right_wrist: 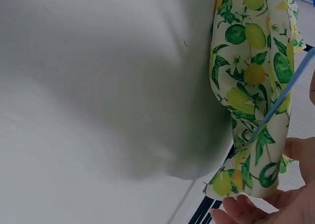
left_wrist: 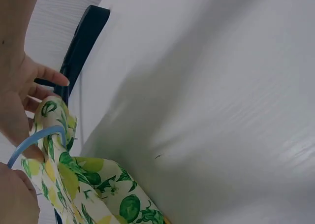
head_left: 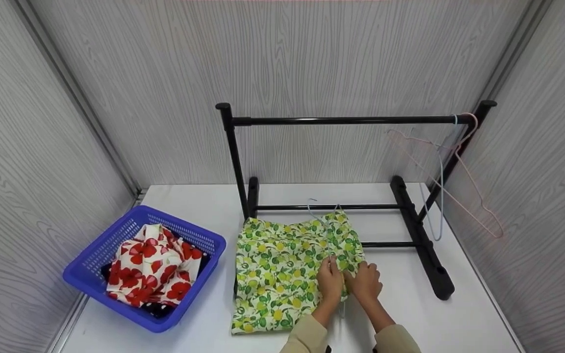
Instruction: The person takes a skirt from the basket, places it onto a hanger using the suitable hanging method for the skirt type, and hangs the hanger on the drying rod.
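Note:
A lemon-print garment, white with yellow fruit and green leaves, lies spread over the front left of the rack base. Across its right part runs a light blue hanger, its hook pointing toward the back. My left hand pinches the hanger, part of which is hidden by the cloth. Beside it, my right hand grips the garment's right edge. In the right wrist view, the right thumb and fingers hold a fold of the fabric, and the hanger slants across that fold.
A black garment rack stands behind the hands. A pink hanger and a blue hanger hang at its right end. On the left is a blue basket holding a red-flowered cloth over dark, dotted fabric.

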`<state>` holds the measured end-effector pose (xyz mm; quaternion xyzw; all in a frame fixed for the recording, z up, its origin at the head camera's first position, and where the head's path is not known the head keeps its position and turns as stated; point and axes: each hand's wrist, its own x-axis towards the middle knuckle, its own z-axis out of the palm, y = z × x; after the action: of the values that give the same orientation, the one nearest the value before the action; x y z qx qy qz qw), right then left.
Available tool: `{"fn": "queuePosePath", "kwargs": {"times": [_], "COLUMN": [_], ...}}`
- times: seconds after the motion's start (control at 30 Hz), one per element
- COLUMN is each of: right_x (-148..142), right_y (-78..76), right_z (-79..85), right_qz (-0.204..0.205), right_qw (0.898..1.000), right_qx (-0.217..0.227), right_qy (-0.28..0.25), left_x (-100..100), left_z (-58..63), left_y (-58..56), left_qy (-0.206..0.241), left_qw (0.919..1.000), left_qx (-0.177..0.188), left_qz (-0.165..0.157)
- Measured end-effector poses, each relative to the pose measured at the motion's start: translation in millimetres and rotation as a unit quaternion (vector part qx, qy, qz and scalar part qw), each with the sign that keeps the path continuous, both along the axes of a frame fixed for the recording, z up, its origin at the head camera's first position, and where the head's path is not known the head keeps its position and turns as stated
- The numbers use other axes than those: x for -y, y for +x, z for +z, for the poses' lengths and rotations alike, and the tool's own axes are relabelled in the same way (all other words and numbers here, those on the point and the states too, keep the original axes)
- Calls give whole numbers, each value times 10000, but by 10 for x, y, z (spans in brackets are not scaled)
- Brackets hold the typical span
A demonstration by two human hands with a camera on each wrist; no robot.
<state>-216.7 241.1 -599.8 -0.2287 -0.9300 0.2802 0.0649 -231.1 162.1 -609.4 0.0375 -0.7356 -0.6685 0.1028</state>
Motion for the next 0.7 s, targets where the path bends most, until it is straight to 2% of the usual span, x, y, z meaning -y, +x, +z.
{"fn": "queuePosePath", "kwargs": {"times": [0.13,0.2,0.27,0.4,0.5,0.57,0.7], "right_x": [-60,-116,-182,-327,-414,-451,-489], "right_y": [-55,-53,-22,64,106,123,152], "right_z": [-48,-70,-83,-80,-69,-56,-54], "right_qz": [38,90,49,-352,-668,-776,-778], "right_qw": [9955,9852,9677,9231,8926,8761,8528], "right_qx": [-259,-397,-465,-390,-364,-327,-222], "right_qy": [-913,-1663,-2476,-3810,-4444,-4747,-5159], "left_x": [18,39,67,134,182,211,260], "left_z": [-5,0,-1,12,19,21,15], "left_y": [-6,-22,-34,-62,-80,-84,-65], "left_qy": [-57,-2,27,199,353,472,537], "left_qw": [9997,9995,9992,9987,9987,9982,9974], "left_qx": [84,179,237,279,228,247,324], "left_qz": [228,270,328,368,301,261,366]}}
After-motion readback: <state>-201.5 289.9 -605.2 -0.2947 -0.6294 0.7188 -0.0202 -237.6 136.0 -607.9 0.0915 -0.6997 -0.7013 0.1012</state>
